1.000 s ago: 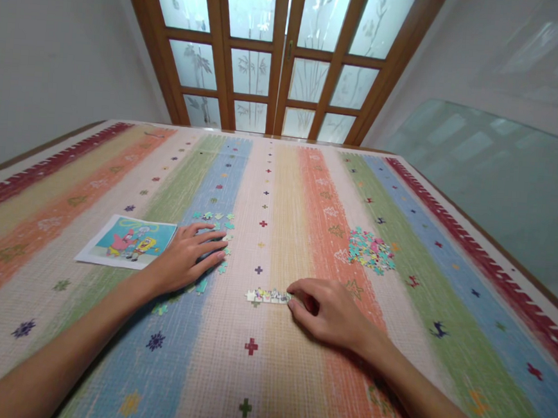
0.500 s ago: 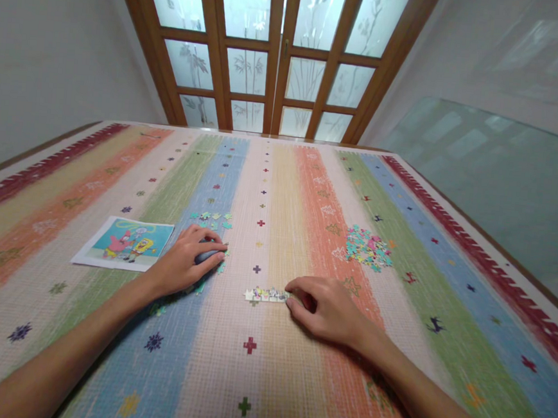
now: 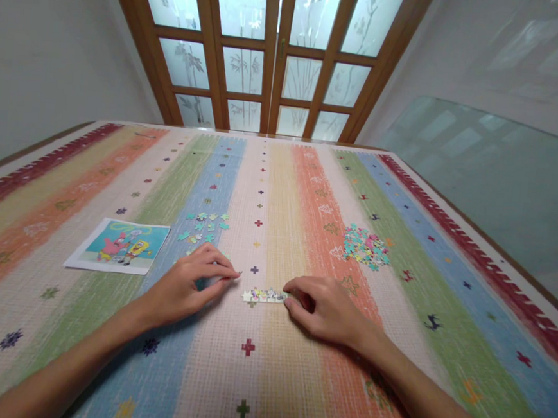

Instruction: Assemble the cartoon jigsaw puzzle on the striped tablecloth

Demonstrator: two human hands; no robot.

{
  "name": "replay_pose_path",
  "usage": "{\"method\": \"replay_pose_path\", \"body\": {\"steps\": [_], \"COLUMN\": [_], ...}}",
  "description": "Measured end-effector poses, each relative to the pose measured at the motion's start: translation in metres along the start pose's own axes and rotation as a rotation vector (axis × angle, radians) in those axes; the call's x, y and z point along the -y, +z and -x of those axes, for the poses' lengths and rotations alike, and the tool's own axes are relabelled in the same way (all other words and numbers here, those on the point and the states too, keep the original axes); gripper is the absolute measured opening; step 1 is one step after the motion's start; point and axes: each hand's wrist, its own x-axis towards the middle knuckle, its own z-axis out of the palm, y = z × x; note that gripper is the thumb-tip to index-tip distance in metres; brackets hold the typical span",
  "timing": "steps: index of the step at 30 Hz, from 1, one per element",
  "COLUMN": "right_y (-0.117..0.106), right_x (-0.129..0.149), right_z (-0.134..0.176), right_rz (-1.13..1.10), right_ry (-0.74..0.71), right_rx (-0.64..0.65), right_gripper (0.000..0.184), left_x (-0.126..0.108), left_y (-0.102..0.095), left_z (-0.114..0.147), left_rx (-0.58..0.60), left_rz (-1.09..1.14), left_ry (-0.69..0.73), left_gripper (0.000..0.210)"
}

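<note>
A short strip of joined puzzle pieces lies flat on the striped cloth in front of me. My right hand has thumb and forefinger closed at the strip's right end. Just off the strip's left end is my left hand, its thumb and forefinger pinched on a small puzzle piece that shows only as a thin dark edge. Loose teal puzzle pieces are spread beyond the left hand, which hides some of them.
On the left lies a printed picture of cartoon figures. A heap of mixed puzzle pieces sits to the right. The striped tablecloth covers the table, with wooden glass-paned doors behind it.
My left hand has come from the loose pieces toward me and to the right, bringing a puzzle piece near the strip. The right hand stays at the strip's end.
</note>
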Motion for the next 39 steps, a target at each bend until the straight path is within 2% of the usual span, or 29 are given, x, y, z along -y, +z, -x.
{"method": "replay_pose_path", "body": {"steps": [6,17,39], "right_y": [0.000,0.000,-0.001], "right_x": [0.000,-0.001,-0.001], "right_z": [0.000,0.001,0.001], "right_rz": [-0.008,0.007,0.011], "right_ry": [0.004,-0.001,-0.001], "right_rx": [0.012,0.010,0.019], "right_gripper": [0.020,0.020,0.021], "left_x": [-0.007,-0.004,-0.006], "left_y": [0.010,0.011,0.012], "left_z": [0.004,0.007,0.009], "left_rx": [0.125,0.189,0.149], "left_rz": [0.049,0.011,-0.108], "left_ry": [-0.056,-0.033,0.059], "left_gripper": [0.020,0.012,0.015]}}
